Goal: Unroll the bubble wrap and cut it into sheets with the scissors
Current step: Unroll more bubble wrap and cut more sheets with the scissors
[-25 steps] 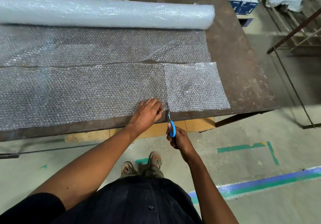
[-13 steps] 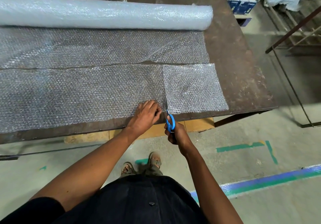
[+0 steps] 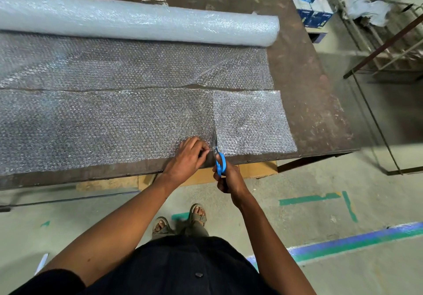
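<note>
My left hand (image 3: pixel 187 157) pinches the bubble wrap (image 3: pixel 103 123) edge on the desk (image 3: pixel 309 102); right hand (image 3: pixel 229 180) grips blue scissors (image 3: pixel 220 163), blades in the wrap.

Blue-handled scissors (image 3: pixel 220 162), clear dotted bubble wrap (image 3: pixel 109 120), rusty brown table (image 3: pixel 304 84), green-and-blue floor stripe (image 3: pixel 357 242).
</note>
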`<state>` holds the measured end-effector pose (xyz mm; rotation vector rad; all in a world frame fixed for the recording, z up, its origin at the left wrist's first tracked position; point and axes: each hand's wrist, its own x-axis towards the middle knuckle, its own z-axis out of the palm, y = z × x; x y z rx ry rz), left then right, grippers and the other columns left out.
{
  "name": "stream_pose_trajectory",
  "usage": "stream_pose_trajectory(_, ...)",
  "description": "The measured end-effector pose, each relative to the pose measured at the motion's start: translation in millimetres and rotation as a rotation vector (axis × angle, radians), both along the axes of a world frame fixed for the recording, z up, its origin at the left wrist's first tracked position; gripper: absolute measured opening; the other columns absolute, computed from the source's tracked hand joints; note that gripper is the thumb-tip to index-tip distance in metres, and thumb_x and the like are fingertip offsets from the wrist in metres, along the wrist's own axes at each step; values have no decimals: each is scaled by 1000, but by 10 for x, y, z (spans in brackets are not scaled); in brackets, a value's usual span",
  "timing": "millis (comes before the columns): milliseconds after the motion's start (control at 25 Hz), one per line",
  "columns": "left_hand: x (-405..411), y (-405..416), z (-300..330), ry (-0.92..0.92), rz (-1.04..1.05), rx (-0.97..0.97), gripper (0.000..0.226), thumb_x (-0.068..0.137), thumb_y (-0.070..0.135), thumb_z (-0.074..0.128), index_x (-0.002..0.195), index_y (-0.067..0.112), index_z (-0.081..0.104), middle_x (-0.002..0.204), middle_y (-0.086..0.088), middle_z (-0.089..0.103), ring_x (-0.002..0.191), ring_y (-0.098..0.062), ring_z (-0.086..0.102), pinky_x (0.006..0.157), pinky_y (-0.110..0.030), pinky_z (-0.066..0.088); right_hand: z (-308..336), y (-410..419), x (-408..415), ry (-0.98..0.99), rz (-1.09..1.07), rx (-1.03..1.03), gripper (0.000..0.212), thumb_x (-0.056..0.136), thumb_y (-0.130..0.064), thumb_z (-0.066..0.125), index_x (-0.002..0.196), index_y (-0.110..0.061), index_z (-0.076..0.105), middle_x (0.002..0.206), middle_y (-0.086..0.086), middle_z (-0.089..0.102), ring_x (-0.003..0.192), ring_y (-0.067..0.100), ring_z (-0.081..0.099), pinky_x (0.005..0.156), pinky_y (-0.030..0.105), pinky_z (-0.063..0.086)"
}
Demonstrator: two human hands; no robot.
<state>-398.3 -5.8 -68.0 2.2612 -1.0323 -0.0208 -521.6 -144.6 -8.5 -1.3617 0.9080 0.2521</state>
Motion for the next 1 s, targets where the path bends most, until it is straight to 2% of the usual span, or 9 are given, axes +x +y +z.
stream_pose_trajectory(200,-10,5,-19,-15,-17,13,12,103,22,61,111,13,63,108,-4,56,102,-21,55,94,-43,49,10,-46,94,-29,12,-3,45,100,-62,61,93,-18,65,71,0,51,50,12,31,49,24,22)
stream_pose_trajectory(400,-3,-2,-15,7,-11,-6,9,104,20,62,108,13,63,108,-4,57,102,-21,56,94,-40,47,-4,-108,111,-30,30,-22,45,101,-59,63,95,-15,67,67,-3,51,49,10,32,47,23,23)
stream_pose_trajectory(720,5,-2,-34,71,10,-7,9,106,20,60,109,11,61,108,-5,54,101,-22,54,94,-40,48,86,-68,282,-3,20,-1,52,98,-66,60,90,-15,66,69,2,52,48,14,33,49,26,23)
stream_pose_trajectory(1000,16,-1,-24,127,14,-27,17,108,28,52,109,13,61,108,-3,54,101,-18,53,92,-38,49,52,-82,367,-64,14,1,42,104,-54,62,87,-16,65,66,1,49,47,11,26,43,23,18)
